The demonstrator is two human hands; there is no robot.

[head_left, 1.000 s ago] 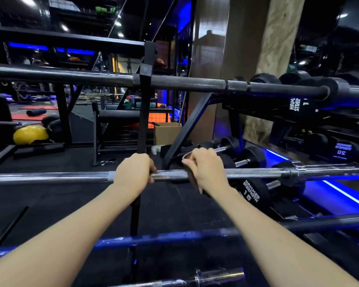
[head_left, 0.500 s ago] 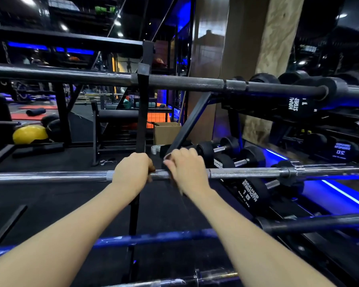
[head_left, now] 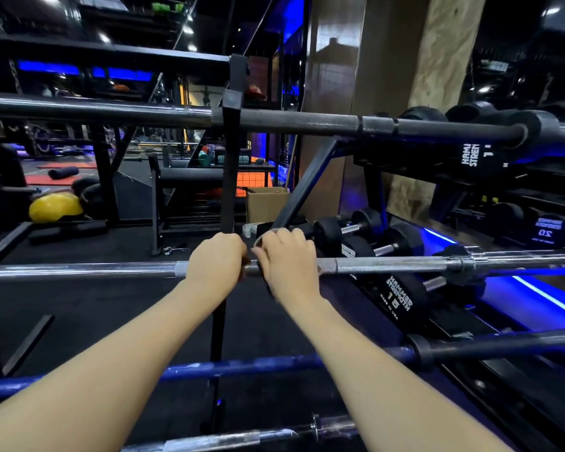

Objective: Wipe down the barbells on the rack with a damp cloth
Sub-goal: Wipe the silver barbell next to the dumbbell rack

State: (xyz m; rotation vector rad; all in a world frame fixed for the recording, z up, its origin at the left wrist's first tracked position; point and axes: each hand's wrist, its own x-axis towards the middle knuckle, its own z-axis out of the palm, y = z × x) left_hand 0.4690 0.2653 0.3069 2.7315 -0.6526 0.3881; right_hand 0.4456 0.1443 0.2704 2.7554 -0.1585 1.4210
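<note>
On the rack's middle rung, the left hand grips the chrome barbell – likely steadying it – while the right hand's fingers curl round bar and cloth.

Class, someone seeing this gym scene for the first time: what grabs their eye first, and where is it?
Two bare hands, left hand and right hand, grip the silver barbell side by side at centre, the right with a cloth round the bar. A black barbell spans above; a yellow ball lies far left.
</note>
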